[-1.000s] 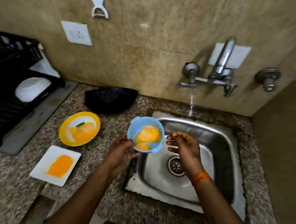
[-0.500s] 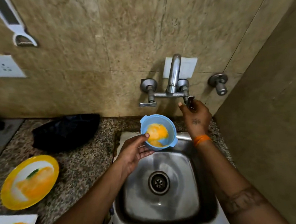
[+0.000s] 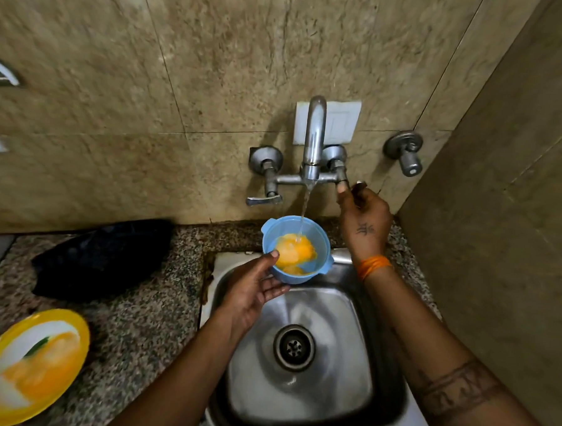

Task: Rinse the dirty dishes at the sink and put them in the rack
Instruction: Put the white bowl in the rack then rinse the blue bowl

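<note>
A small blue bowl (image 3: 317, 237) smeared with orange residue is held over the back of the steel sink (image 3: 356, 363). My left hand (image 3: 253, 289) grips its near rim and side. Water runs from the tap spout (image 3: 314, 139) straight into the bowl. My right hand (image 3: 364, 217) is closed around the right tap handle, just under the wall. A yellow plate (image 3: 27, 365) with orange and white smears lies on the counter at the lower left. The rack is out of view.
A black cloth or bag (image 3: 101, 255) lies on the granite counter (image 3: 151, 307) left of the sink. A second tap lever (image 3: 264, 199) and a separate wall valve (image 3: 406, 152) stick out of the tiled wall. A side wall stands close on the right.
Water has started to flow from the spout into the bowl. My right hand went from above the sink to the right tap handle and stays there. The view has swung right and nearer to the tap.
</note>
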`<act>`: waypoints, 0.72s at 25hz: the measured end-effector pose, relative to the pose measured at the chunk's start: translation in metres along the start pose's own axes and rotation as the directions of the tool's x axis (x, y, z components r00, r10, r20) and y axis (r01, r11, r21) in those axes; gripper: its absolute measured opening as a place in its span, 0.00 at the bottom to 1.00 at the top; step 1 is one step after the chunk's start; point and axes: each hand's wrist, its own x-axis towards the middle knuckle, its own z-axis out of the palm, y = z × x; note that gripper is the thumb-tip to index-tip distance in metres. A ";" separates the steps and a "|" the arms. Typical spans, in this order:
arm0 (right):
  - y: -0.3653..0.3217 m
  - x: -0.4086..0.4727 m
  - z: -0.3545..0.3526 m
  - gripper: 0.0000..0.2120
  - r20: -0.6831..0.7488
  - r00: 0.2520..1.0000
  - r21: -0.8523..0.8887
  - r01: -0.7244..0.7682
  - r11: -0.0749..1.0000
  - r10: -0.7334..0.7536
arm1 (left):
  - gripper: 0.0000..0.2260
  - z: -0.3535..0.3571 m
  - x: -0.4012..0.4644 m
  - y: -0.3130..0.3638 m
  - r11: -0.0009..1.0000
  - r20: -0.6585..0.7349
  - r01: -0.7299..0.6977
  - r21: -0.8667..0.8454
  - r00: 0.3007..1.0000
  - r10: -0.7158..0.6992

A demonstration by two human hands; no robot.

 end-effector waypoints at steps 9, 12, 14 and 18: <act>0.039 -0.120 -0.017 0.39 0.844 0.515 -0.364 0.757 0.543 -0.151 | 0.05 -0.010 0.005 -0.014 0.973 0.028 -0.123 0.194 0.992 0.120; 0.045 -0.101 -0.009 0.47 0.807 0.585 -0.475 0.720 0.506 -0.074 | 0.11 -0.003 0.005 -0.016 0.952 0.085 -0.160 0.262 0.986 0.143; 0.041 -0.100 -0.007 0.46 0.877 0.467 -0.271 0.672 0.689 -0.111 | 0.13 -0.005 0.007 -0.007 0.944 0.101 -0.170 0.282 0.984 0.147; 0.028 -0.109 -0.019 0.30 0.883 0.404 -0.185 0.766 0.616 -0.237 | 0.17 -0.021 0.017 0.008 0.936 0.082 -0.196 0.292 0.980 0.180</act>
